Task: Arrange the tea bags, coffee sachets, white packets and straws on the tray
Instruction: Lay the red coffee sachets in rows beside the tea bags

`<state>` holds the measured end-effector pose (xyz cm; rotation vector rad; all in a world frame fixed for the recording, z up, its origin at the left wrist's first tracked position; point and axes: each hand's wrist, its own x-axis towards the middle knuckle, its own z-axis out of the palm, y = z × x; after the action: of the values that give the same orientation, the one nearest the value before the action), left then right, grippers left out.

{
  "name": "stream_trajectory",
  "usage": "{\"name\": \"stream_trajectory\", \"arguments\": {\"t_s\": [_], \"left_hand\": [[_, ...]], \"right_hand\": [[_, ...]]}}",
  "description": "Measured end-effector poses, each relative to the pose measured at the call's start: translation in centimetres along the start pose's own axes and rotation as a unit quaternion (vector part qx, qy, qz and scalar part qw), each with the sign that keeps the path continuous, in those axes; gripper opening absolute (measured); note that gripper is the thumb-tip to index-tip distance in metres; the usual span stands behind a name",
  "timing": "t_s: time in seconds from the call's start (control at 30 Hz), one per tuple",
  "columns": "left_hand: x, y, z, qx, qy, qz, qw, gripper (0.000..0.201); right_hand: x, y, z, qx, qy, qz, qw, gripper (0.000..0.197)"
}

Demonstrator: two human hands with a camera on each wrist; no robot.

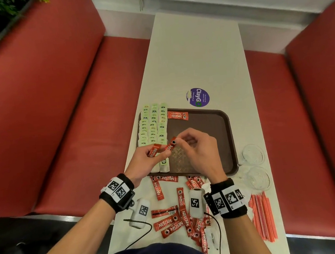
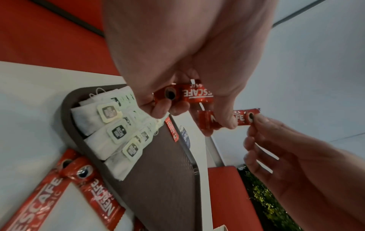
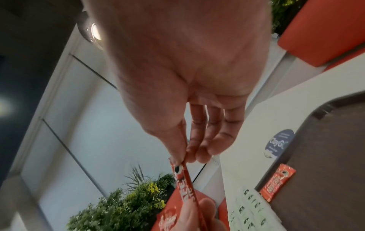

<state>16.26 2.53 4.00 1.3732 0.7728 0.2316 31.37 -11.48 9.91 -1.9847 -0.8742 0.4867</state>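
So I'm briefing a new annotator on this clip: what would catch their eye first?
Probably the two hands over the brown tray: the left hand grips coffee sachets while the right hand pinches the end of one sachet. Next, the neat rows of tea bags on the tray's left side, and the loose red sachets scattered on the table near the person.

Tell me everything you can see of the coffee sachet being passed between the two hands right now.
The coffee sachet is a narrow red stick of glossy foil with white Nescafe lettering and a dark cup mark near one end. It hangs in the air above the brown tray, tilted. The right hand pinches its cup-mark end between thumb and finger; the left hand grips the other end, alongside a second sachet. It looks sealed and uncreased.
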Motion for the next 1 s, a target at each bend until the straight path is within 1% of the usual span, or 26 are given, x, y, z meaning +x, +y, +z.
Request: {"name": "stream_trajectory", "arguments": {"t_s": [0.07, 0.17, 0.27, 0.3, 0.33, 0.37, 0.43, 0.47, 0.53, 0.63, 0.83, 0.93, 1.0], "left_hand": [[0.4, 0.5, 0.0, 0.014, 0.002, 0.013, 1.0, 0.02], [1.1, 1.1, -0.7, 0.033, 0.008, 0.023, 0.999, 0.021], [1.6, 1.5, -1.4, 0.066, 0.02, 0.026, 0.997, 0.018], [1.8, 1.5, -1.4, 0.078, 0.022, 0.027, 0.996, 0.018], [1.9, 1.5, -1.4, 0.091, 0.022, 0.027, 0.995, 0.018], [2.1, 1.5, -1.4, 0.105, 0.021, 0.027, 0.994, 0.017], [2.5, 1.4, -1.2, 0.124, 0.02, 0.023, 0.992, 0.017], [2.6, 1.4, -1.2, 0.126, 0.017, 0.02, 0.992, 0.018], [2.9, 1.4, -1.0, 0.128, 0.008, 0.013, 0.992, 0.02], [3.2, 1.3, -1.0, 0.136, 0.008, 0.01, 0.991, 0.019], [3.8, 1.3, -1.5, 0.149, 0.013, 0.0, 0.989, 0.018], [4.2, 1.3, -1.8, 0.146, 0.021, -0.007, 0.989, 0.015], [4.6, 1.0, -2.2, 0.146, 0.042, -0.011, 0.988, 0.017]], "right_hand": [[0.2, 0.3, 0.3, 0.016, 0.015, 0.012, 1.0, 0.004], [0.2, 1.3, 0.2, 0.061, 0.057, 0.06, 0.995, 0.006], [-0.2, 2.7, 0.6, 0.072, 0.054, 0.092, 0.992, 0.005], [-0.2, 3.0, 0.8, 0.054, 0.049, 0.079, 0.994, 0.002], [-0.2, 3.2, 1.0, 0.016, 0.048, 0.047, 0.998, 0.008], [-0.2, 3.4, 1.2, -0.037, 0.04, -0.002, 0.999, 0.018], [0.0, 3.7, 1.5, -0.145, 0.009, -0.096, 0.985, 0.035], [0.2, 3.8, 1.6, -0.191, 0.003, -0.131, 0.973, 0.036], [0.7, 4.1, 2.0, -0.266, 0.013, -0.178, 0.947, 0.026], [1.7, 4.7, 2.2, -0.307, 0.015, -0.216, 0.927, 0.018], [3.9, 5.8, 2.1, -0.359, -0.018, -0.264, 0.895, 0.02], [5.3, 6.2, 1.9, -0.362, -0.054, -0.273, 0.889, 0.02], [6.8, 6.9, 1.8, -0.353, -0.068, -0.253, 0.898, 0.021]]}}
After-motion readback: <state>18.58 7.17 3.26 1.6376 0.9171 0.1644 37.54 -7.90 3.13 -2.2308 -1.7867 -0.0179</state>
